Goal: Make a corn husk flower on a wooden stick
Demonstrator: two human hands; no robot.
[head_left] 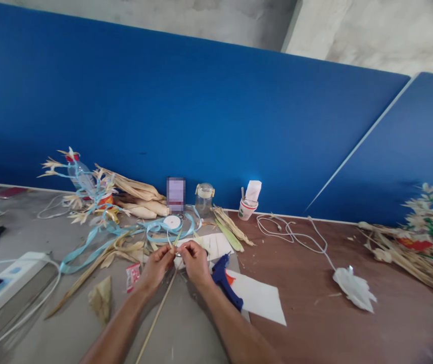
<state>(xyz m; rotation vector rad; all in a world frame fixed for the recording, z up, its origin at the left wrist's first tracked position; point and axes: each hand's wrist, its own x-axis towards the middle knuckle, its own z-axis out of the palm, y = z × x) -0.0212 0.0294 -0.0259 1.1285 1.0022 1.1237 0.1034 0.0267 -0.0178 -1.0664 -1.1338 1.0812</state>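
My left hand (159, 264) and my right hand (195, 260) meet over the grey part of the table, fingers pinched closed and fingertips nearly touching. A thin straw-coloured stick (158, 314) slants from the fingertips down toward the bottom edge. Pale green husk (177, 238) shows just above the left fingertips. What exactly the right fingers pinch is too small to make out. Beside my right wrist lies a blue glue gun (226, 285), partly over a white sheet (259, 298). Beyond the hands are a white ribbon spool (172, 222) and light blue ribbon (78, 260).
Dried corn husks (140, 194) lie along the blue partition (216, 111), near a phone (176, 194), a lidded jar (204, 198) and a paper cup (247, 208). At left is a power strip (11, 283); at right, a white cable (295, 235) and husk flowers (428, 210).
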